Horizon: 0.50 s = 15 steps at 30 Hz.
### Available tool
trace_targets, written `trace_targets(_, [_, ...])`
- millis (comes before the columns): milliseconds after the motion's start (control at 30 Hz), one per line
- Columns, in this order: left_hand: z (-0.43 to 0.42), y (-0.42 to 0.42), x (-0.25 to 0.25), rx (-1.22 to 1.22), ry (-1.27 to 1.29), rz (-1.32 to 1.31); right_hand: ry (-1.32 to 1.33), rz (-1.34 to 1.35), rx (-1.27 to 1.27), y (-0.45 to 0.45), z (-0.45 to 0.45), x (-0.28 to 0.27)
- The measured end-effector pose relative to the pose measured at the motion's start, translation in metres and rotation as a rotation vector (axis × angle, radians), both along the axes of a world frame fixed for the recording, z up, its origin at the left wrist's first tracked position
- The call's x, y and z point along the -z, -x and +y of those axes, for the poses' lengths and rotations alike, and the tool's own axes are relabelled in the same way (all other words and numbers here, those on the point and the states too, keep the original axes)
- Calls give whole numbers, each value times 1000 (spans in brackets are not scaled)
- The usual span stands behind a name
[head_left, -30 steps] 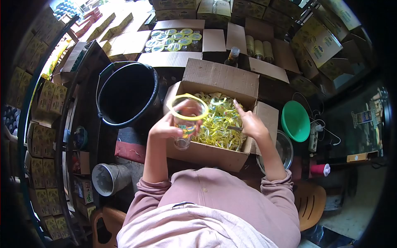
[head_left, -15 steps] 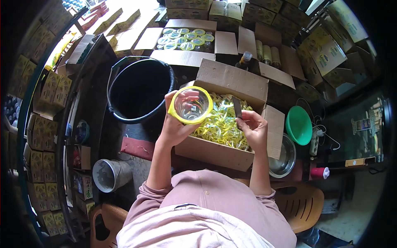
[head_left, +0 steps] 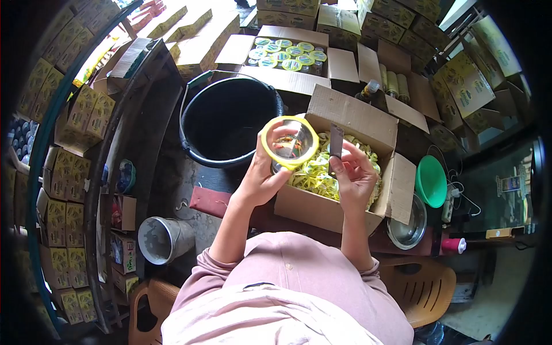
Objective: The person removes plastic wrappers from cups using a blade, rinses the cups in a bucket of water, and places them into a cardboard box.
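Note:
Wrapped round a clear plastic cup [head_left: 288, 144] with a yellow rim, my left hand [head_left: 261, 178] tilts its mouth toward the camera. My right hand [head_left: 355, 175] pinches a dark flat blade [head_left: 336, 146] upright, a little to the right of the cup; the two do not touch. Beneath both hands is an open cardboard box [head_left: 328, 211] holding many yellow and clear plastic strips [head_left: 315, 178]. The hands partly hide the strips.
A large black bucket [head_left: 192, 141] stands left of the box, a grey bucket [head_left: 164, 240] lower left. A green bowl [head_left: 431, 181] and metal bowl [head_left: 409, 230] are at the right. Behind sits a carton of yellow-lidded cups [head_left: 287, 54].
The view has shifted, so the surroundings sit further right. My left hand has raised and tilted the cup. My right hand has come up off the strips with the blade, nearer the cup.

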<state>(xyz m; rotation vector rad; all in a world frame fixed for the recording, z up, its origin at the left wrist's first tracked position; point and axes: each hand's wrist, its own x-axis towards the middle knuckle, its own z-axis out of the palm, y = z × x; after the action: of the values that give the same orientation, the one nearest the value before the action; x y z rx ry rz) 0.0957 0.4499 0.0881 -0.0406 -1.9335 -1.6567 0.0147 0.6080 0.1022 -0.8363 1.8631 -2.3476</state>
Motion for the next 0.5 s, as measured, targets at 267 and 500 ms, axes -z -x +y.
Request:
trace_targets(267, [-20, 3, 2, -37, 190, 33, -2, 4, 41, -12, -22, 5])
trace_targets(500, [-17, 7, 4, 3, -95, 82, -14, 129, 205, -10, -35, -2])
